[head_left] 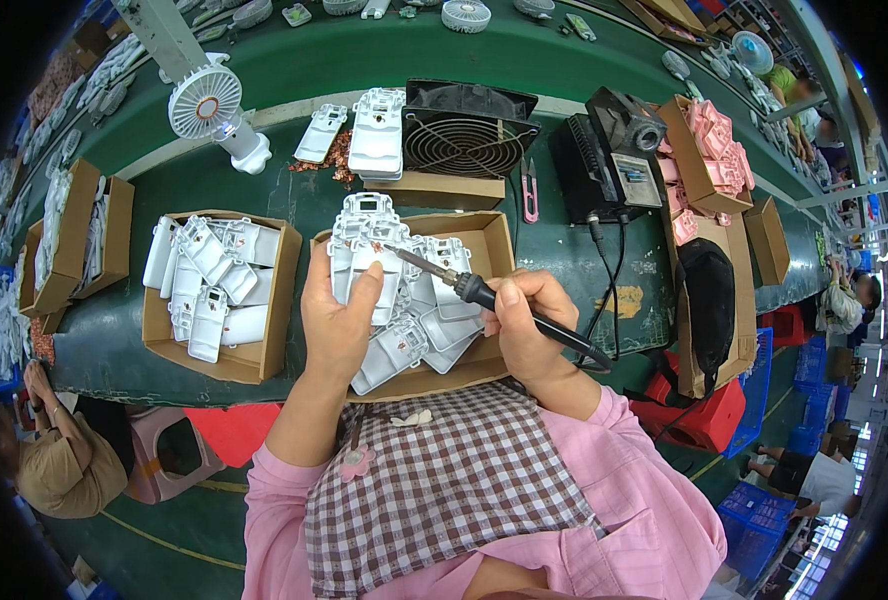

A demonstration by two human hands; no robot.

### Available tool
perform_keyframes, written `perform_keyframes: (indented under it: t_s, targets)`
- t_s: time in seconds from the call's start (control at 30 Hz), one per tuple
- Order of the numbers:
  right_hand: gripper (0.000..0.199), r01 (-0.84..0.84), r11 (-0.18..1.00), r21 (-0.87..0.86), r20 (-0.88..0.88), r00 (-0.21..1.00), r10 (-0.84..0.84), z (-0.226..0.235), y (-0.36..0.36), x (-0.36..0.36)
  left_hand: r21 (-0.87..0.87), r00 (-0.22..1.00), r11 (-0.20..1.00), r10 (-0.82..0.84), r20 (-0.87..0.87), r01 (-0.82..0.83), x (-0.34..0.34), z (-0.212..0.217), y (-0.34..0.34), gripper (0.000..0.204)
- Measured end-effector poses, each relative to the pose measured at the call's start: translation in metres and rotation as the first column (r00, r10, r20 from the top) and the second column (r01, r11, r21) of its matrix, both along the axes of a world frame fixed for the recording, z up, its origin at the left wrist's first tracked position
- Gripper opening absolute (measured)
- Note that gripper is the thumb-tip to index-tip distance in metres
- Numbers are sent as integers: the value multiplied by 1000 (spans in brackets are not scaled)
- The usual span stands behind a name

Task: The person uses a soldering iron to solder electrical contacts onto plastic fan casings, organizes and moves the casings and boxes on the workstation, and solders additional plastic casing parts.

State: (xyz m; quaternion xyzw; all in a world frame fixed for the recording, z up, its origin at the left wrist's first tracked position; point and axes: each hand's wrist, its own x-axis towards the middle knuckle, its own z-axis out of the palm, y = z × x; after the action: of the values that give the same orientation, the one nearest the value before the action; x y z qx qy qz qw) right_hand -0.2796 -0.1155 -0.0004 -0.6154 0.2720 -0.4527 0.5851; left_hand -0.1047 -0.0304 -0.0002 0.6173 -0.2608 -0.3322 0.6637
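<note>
My left hand [336, 318] is closed round a white plastic housing [366, 207], with the thumb across its front. In my right hand [530, 322] is a soldering iron [478, 291], gripped by its black handle like a pen. Its metal tip points left and reaches the housing near a small copper-coloured spot; whether it touches cannot be told. Both hands are above an open cardboard box [499, 243] of similar white housings [394, 352]. From the iron's rear end a black cable loops away to the right.
Left stands another box [282, 300] of white housings. Behind are a stack of housings [376, 130], copper-coloured bits [338, 160], a black fan [464, 145], pink-handled snips [531, 195] and a black soldering station [589, 165]. A small white fan [207, 103] stands back left; pink parts [719, 150] fill a box right.
</note>
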Motion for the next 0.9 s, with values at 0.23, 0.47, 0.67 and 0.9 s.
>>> perform_keyframes:
  t_s: [0.23,0.47,0.67,0.9]
  targets:
    - [13,-18,999,-28,-4,1000,17,3,-1,2,19,998,1000,-21,52,20,0,-3,0,28]
    - [12,-23,1000,-17,-16,1000,22,3,-1,2,19,995,1000,-21,98,20,0,-6,0,29]
    - [15,-29,999,-32,-68,997,26,6,-1,2,24,985,998,-53,163,50,2,-10,0,30]
    - [12,-4,1000,-11,45,999,4,1,0,-5,-33,995,998,-59,74,62,3,-5,-3,31]
